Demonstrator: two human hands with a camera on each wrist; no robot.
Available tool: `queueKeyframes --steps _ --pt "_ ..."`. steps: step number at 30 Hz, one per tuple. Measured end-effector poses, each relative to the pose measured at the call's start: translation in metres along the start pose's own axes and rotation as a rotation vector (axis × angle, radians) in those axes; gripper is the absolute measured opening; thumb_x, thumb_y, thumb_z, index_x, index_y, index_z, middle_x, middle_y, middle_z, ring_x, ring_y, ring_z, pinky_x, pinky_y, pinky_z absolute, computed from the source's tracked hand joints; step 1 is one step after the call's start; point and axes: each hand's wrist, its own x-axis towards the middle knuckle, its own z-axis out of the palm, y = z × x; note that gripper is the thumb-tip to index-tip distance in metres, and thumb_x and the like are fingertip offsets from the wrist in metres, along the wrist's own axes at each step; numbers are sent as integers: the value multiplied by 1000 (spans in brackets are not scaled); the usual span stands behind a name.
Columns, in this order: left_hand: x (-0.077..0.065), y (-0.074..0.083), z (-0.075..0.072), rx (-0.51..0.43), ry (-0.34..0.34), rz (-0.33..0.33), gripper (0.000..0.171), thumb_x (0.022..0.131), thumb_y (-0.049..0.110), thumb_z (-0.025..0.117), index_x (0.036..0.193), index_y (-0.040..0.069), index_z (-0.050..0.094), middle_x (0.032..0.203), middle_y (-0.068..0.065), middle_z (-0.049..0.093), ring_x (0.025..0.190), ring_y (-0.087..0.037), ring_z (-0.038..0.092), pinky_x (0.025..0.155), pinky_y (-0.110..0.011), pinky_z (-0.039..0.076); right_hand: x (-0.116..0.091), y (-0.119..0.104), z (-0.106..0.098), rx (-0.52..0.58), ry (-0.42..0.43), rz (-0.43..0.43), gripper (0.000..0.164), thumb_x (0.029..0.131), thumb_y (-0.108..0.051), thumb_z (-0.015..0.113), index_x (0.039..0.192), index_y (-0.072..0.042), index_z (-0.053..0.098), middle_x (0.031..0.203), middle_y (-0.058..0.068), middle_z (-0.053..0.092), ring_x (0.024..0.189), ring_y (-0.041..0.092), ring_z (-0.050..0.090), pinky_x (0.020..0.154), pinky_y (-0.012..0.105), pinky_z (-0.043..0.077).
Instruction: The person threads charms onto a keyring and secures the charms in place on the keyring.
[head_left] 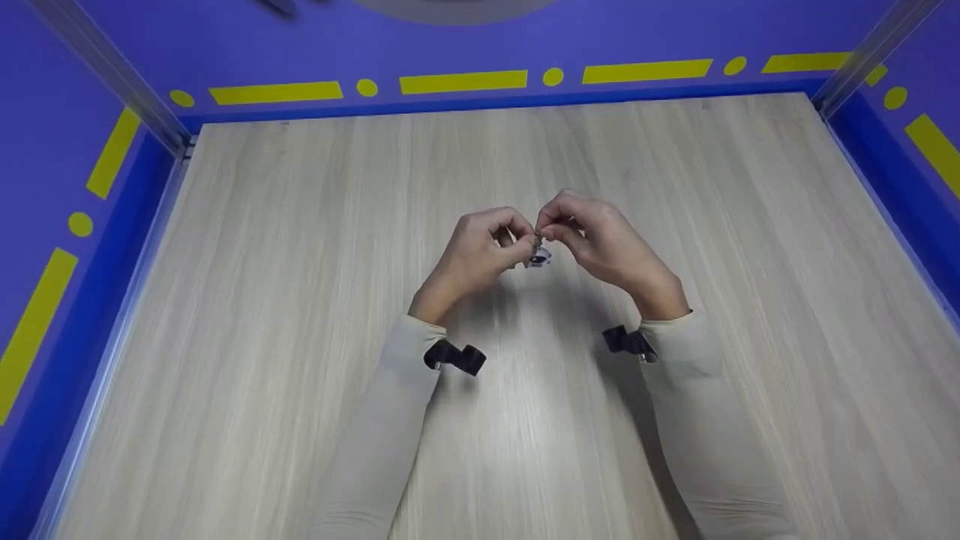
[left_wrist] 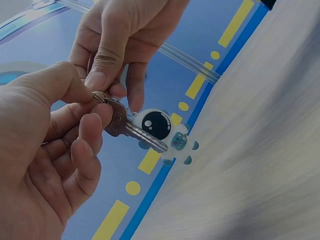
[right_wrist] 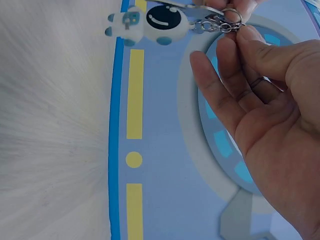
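Both hands meet above the middle of the table. My left hand (head_left: 484, 247) pinches a metal key ring (right_wrist: 233, 16) between thumb and index finger, near the head of a silver key (left_wrist: 131, 126). From the other side, my right hand (head_left: 604, 240) pinches the same ring and the top of its short chain (right_wrist: 212, 24) with thumb and fingertips. A small white astronaut figure (left_wrist: 156, 125) with a dark visor and teal feet dangles from the chain, beside the key's blade. In the right wrist view the key is seen nearly edge-on. Fingertips partly cover the ring.
Beneath the hands lies a light wood-grain table (head_left: 285, 300). Blue-purple walls (head_left: 465, 52) with yellow dashes and dots enclose its back and sides. Metal posts (head_left: 112, 71) stand at the back corners. Black straps (head_left: 455, 356) sit on both wrists over light sleeves.
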Motion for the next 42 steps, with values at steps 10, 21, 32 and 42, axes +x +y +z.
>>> queueKeyframes --steps 10,21,32,42 --pt "0 -2 -2 -72 -56 -90 9 99 4 67 94 3 74 82 2 70 65 -10 57 50 -23 42 -2 2 -1 -43 -32 -9 5 101 3 67 100 -1 70 100 12 70 94 17 65 83 26 53" --pt "-1 -1 -3 -62 -97 -143 11 104 8 65 98 3 73 84 -5 69 65 -11 57 50 -22 43 -1 4 0 -63 -37 -12 6 100 6 68 99 0 70 98 10 69 94 18 65 82 27 52" --pt "-1 4 0 -63 -151 -133 12 110 10 59 107 0 66 92 -18 68 69 -24 66 61 -37 57 0 3 -1 -38 -14 81 5 100 6 68 98 2 69 97 9 69 91 17 65 81 26 52" --pt "0 6 4 -33 -164 -116 11 110 5 56 110 -4 62 103 -15 68 73 -17 69 69 -36 63 0 5 -1 -25 16 99 6 100 5 69 99 -1 69 97 14 71 88 18 64 77 25 50"
